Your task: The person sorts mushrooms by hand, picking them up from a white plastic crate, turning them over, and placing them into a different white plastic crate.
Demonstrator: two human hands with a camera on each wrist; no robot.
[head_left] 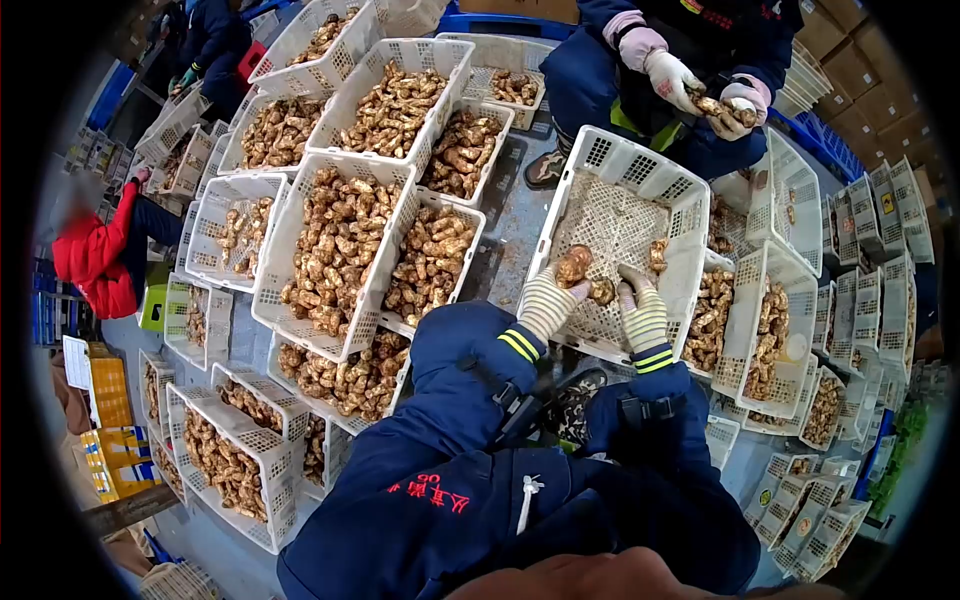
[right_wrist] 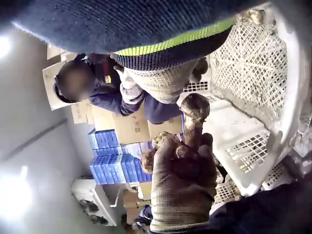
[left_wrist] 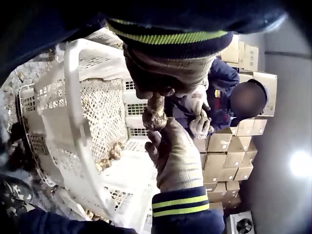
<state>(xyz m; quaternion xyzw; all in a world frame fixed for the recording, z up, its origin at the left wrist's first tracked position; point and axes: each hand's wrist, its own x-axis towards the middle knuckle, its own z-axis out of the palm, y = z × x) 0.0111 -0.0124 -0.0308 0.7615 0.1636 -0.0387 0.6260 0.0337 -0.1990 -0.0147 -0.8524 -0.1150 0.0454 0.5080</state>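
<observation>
In the head view, my gloved left hand (head_left: 548, 303) grips several brown mushrooms (head_left: 573, 265) above a white crate (head_left: 690, 205). The right wrist view shows the left hand (right_wrist: 183, 190) with its fingers around the stems. A long-stemmed mushroom (right_wrist: 194, 114) among them points its round cap toward my right hand (right_wrist: 158, 83). My gloved right hand (head_left: 645, 312) is beside the bunch, its fingertips right at the cap of this mushroom (left_wrist: 155, 117) in the left wrist view. Another mushroom (head_left: 657, 255) lies in the crate beyond the right hand.
Crates of mushrooms (head_left: 335, 250) stand stacked at my left, and more crates (head_left: 775, 330) at my right. Across from me a person (head_left: 690, 90) in white gloves handles mushrooms. Another person in red (head_left: 95, 250) is at the far left. Cartons (left_wrist: 229, 165) stand behind.
</observation>
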